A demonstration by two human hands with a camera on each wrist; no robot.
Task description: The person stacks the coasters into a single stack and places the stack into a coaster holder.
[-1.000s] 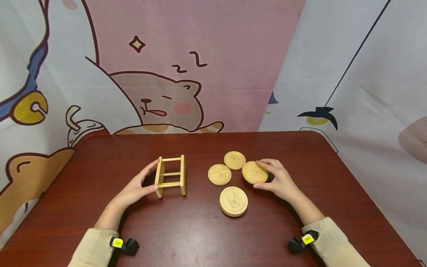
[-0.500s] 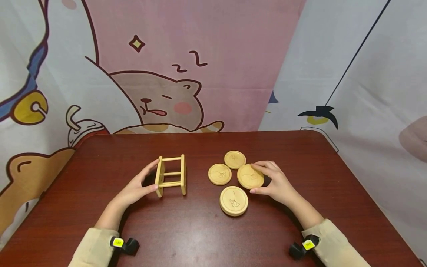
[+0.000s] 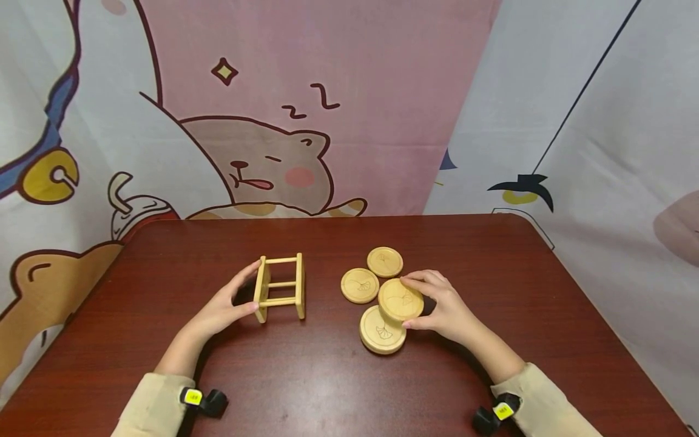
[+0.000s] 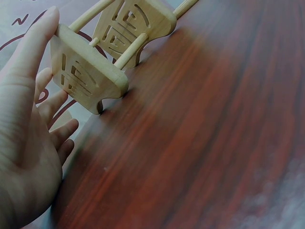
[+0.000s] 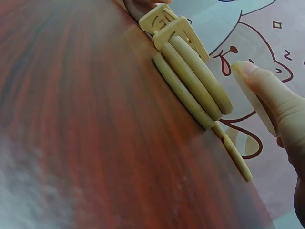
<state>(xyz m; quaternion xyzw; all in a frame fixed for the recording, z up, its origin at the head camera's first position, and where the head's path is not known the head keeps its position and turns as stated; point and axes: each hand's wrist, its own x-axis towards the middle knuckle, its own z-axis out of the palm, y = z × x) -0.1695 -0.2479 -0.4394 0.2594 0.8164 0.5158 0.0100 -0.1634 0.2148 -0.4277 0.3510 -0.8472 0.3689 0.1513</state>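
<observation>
My left hand [image 3: 221,312] holds the near-left side panel of a small wooden coaster holder [image 3: 300,285], thumb and fingertips on its edges. In the left wrist view the holder's slatted side panels [image 4: 88,76] and dowels show, standing on the table. My right hand [image 3: 448,309] pinches a round wooden coaster [image 3: 400,300] by its rim, with a ginkgo-leaf engraving on top. In the right wrist view this coaster [image 5: 255,102] is raised and apart from a stack of three coasters [image 5: 190,81]. From the head view it overlaps the far part of that stack.
Two more coasters lie flat behind the stack, a left coaster [image 3: 359,286] and a far coaster [image 3: 384,262]. The dark red-brown table [image 3: 306,382] ends at a cartoon-printed cloth [image 3: 382,91] behind.
My right hand has carried its coaster left and toward me, from beside the far coaster to over the stack's far edge. The left hand and the coaster holder have stayed put.
</observation>
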